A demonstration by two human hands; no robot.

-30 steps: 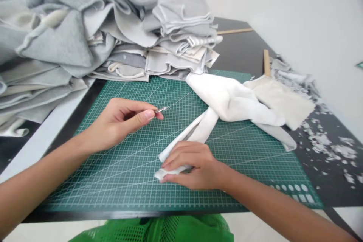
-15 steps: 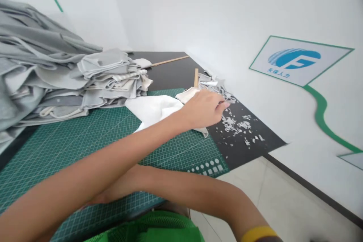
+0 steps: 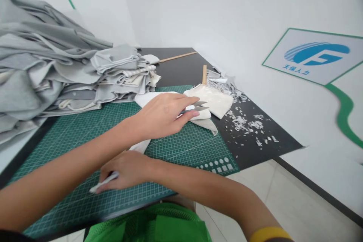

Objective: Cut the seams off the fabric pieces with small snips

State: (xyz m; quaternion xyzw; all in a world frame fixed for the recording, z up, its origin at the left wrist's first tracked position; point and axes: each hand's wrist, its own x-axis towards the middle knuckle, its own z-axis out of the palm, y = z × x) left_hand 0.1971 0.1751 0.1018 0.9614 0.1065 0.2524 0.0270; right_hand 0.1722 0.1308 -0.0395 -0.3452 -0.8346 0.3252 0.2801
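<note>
My arms are crossed, the left over the right. My left hand (image 3: 163, 117) is closed around small thread snips (image 3: 200, 106), whose two pointed blades stick out to the right, slightly apart. Beneath and behind it lies a white cloth (image 3: 143, 99) on the green cutting mat (image 3: 176, 155). A cream cloth piece (image 3: 219, 101) lies just beyond the blade tips. Nearer to me, my right hand (image 3: 124, 170) pinches a folded edge of white cloth (image 3: 99, 187) above the mat. Whether this is the same cloth as under my left hand is hidden.
A tall pile of grey and white fabric (image 3: 73, 68) fills the left side. White scraps (image 3: 241, 123) litter the black table (image 3: 172, 73) along the wall, beside a short wooden stick (image 3: 204, 75). A thin wooden rod (image 3: 178, 57) lies at the back. The table's corner is at right.
My left hand has come back leftwards from the cream cloth, and snips now show in it. My right hand has moved up and out from behind the left forearm, showing the cloth it pinches.
</note>
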